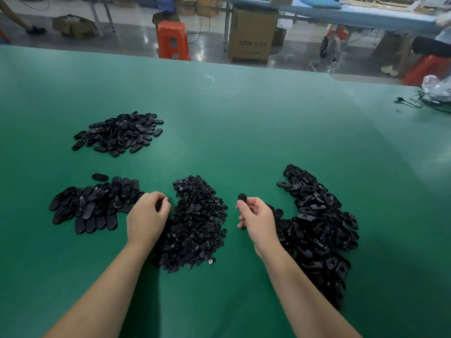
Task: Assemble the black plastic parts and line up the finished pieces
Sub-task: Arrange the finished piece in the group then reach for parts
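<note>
A factory assembly floor, by every sign; the wide worktop (pixel 219 106) wears a green mat and carries heaps of identical black plastic parts (pixel 195 220), sorted by kind into separate piles, one of oval pieces (pixel 119 132) lying farther off; beyond its far edge runs a polished grey concrete floor (pixel 136 37); a second long bench with a blue top (pixel 353 13) stands on metal legs; cardboard cartons (pixel 252 35) sit under and beside it, one printed with a brand; orange plastic stools (pixel 172 40) stand about; cables trail across the floor, and a small fan (pixel 330 48) stands near the cartons.
</note>
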`<state>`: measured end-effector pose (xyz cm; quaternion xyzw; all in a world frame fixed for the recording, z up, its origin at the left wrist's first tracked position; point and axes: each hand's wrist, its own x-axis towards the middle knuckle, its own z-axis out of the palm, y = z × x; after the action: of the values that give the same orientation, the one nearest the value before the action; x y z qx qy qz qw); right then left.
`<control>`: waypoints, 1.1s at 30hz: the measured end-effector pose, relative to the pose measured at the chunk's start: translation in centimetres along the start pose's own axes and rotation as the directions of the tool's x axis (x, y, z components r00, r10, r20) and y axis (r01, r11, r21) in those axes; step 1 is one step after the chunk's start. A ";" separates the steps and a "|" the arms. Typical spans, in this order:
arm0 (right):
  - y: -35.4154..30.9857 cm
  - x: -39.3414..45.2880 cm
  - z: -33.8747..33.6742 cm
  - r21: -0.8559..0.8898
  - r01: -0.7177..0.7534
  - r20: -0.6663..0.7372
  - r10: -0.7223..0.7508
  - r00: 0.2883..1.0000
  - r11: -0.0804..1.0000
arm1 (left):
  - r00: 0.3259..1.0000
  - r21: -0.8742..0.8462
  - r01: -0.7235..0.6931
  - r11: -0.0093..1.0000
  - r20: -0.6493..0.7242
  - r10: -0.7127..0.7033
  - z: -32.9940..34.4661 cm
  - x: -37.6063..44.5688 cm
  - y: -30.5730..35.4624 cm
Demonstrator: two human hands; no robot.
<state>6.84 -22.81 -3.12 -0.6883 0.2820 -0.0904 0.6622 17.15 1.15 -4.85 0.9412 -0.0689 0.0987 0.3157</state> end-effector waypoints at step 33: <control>1.6 -1.3 1.7 0.030 0.222 -0.130 -0.216 0.968 0.975 | 0.947 -0.640 0.215 0.738 0.320 0.001 2.0 -2.8 11.6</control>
<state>6.13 -20.64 -4.49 -0.6935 0.2435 -0.2122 0.6440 12.45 -9.06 -0.28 0.7720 -0.0916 -0.0946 0.6219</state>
